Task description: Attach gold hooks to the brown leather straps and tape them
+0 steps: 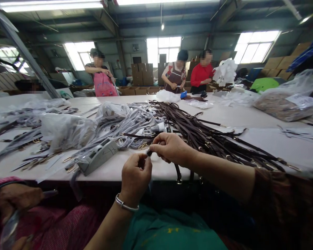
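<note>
Over the table's near edge, my left hand, with a silver bangle at the wrist, is closed in a pinch on a narrow clear plastic sleeve, which hangs below the fingers. My right hand meets it from the right, thumb and fingers pinched on a small dark strap end. Most of that strap is hidden by the hands. Behind my right hand spreads a heap of dark brown straps with metal clasps. Coiled straps in clear sleeves lie beyond my left hand.
A grey box-like holder stands left of my hands. Plastic bags lie behind it. At lower left, a co-worker's hand holds something in clear plastic. Several people stand across the white table; a large filled bag sits right.
</note>
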Demonstrator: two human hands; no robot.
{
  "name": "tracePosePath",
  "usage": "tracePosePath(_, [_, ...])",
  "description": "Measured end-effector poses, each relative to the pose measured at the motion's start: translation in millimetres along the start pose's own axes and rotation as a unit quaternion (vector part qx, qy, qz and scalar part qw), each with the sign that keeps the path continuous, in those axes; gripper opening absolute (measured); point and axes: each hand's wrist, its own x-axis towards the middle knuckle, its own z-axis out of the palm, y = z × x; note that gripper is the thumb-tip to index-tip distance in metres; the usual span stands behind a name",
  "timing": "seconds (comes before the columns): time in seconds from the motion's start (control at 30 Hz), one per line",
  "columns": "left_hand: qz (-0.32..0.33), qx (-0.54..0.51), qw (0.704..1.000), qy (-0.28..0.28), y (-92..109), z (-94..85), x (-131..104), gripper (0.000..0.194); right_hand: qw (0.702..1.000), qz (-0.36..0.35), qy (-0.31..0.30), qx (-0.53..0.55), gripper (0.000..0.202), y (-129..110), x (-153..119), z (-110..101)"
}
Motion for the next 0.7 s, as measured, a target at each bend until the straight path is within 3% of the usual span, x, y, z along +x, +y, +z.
tracePosePath(0.23, [-0.045,-0.018,0.999,0.008,-1.5,3.5,0.5,0.014,1.0,-0.02,0.015,0.004,0.011,16.9,3.1,7.4])
tracePosePath(0.37, [-0.068,-0.032,0.997,-0.005,2.9,0.6,-2.1,0.015,0.993,-0.065,0.029,-0.098,0.014,21.5,3.2,9.3])
tracePosePath(0.53, [-0.122,-0.097,0.987,-0.026,7.8,-4.7,-3.0,0.013,0.955,-0.172,0.06,-0.234,0.011,20.0,0.5,6.8])
tracePosePath(0.7, [-0.179,-0.214,0.959,-0.045,11.9,-12.2,-3.9,0.019,0.942,-0.189,0.043,-0.274,0.012,23.2,-1.4,4.0])
